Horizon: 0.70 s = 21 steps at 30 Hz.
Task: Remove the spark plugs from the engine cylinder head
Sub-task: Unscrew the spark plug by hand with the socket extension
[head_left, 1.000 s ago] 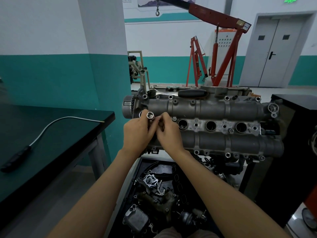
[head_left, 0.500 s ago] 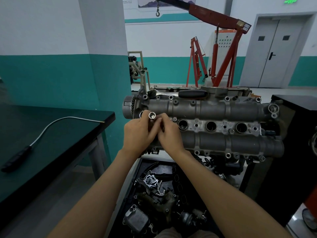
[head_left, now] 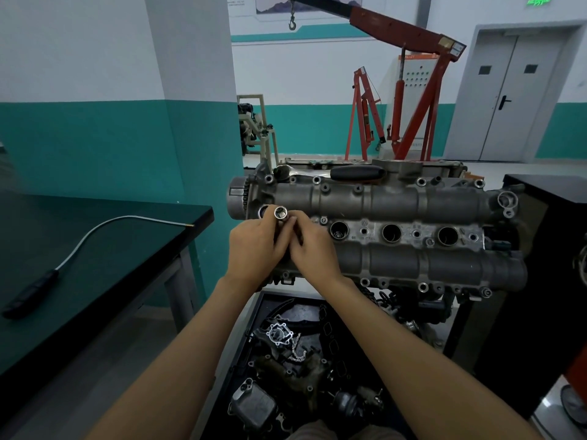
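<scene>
Nearest us, below our forearms, a dark parts tray [head_left: 251, 328] holds loose engine pieces: a finned cooler block [head_left: 252, 404], a round silver gasket plate [head_left: 279, 334] with a short chain [head_left: 298, 349] beside it, black gaskets and a grimy casting.

Above the tray, our left hand [head_left: 254, 249] and right hand [head_left: 313, 249] meet over the near left end of the cylinder head [head_left: 397, 217]. Both sets of fingers curl round a chrome socket [head_left: 280, 214], whose open hollow end points up toward us; the left thumb and fingers wrap its barrel, and the right fingertips pinch it from the other side. Whether a spark plug sits inside, we cannot tell.

Along the head's middle row, three plug wells [head_left: 391, 232] gape dark to the right of our hands. A ratchet [head_left: 352, 172] lies on the head's far edge.

To the left, a flexible pickup tool [head_left: 95, 236] rests on a black bench [head_left: 127, 265]. Farther back stands a red engine hoist [head_left: 409, 90].
</scene>
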Tool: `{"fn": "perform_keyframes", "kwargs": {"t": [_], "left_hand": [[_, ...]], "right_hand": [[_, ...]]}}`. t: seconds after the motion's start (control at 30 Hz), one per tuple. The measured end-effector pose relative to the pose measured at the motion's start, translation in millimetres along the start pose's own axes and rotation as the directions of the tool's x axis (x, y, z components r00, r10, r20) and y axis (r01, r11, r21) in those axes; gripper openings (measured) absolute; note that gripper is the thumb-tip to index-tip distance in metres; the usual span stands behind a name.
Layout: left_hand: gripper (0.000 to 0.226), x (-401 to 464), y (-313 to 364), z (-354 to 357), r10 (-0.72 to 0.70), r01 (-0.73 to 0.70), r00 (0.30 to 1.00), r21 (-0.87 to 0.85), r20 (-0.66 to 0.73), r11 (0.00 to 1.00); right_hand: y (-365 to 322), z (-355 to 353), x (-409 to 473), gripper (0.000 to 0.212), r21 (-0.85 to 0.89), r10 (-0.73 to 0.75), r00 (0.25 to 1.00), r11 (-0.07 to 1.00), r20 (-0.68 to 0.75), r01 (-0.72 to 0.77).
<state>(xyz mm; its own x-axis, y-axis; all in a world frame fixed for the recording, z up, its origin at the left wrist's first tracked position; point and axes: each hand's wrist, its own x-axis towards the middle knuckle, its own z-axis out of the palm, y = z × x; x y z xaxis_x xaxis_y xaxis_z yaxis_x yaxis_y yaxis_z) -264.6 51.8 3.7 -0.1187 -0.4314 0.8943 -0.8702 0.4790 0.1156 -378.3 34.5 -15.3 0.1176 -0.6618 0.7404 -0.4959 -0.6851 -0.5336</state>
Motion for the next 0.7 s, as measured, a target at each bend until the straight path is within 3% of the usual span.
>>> {"fn": "perform_keyframes", "kwargs": {"t": [0.13,0.27,0.4,0.57,0.7], "left_hand": [[0.027,2.0,1.3,1.9,-0.061,0.061,0.998,-0.026,-0.004,0.998],[0.04,0.5,2.3,0.0,-0.05,0.05,0.999,-0.04,0.006,0.998],[0.034,-0.4,2.0,-3.0,-0.018,0.018,1.0,-0.061,0.004,0.998],[0.026,1.8,1.5,-0.9,-0.083,0.083,0.997,-0.075,-0.002,0.994],[0.031,0.9,2.6,-1.0,-0.078,0.078,0.997,-0.08,0.009,0.994]], "right_hand": [[0.6,1.5,0.8,0.02,0.041,0.131,0.991,0.991,-0.001,-0.131],[1.7,-0.3,-0.3,0.004,0.025,0.058,0.998,0.998,-0.001,-0.058],[-0.9,-0.4,-1.5,0.02,0.016,-0.006,1.0,1.0,0.015,0.006],[2.0,2.0,1.0,0.029,0.019,0.11,0.994,0.994,-0.003,-0.11],[2.2,2.5,0.5,0.019,0.042,0.118,0.993,0.992,-0.025,-0.117]]}}
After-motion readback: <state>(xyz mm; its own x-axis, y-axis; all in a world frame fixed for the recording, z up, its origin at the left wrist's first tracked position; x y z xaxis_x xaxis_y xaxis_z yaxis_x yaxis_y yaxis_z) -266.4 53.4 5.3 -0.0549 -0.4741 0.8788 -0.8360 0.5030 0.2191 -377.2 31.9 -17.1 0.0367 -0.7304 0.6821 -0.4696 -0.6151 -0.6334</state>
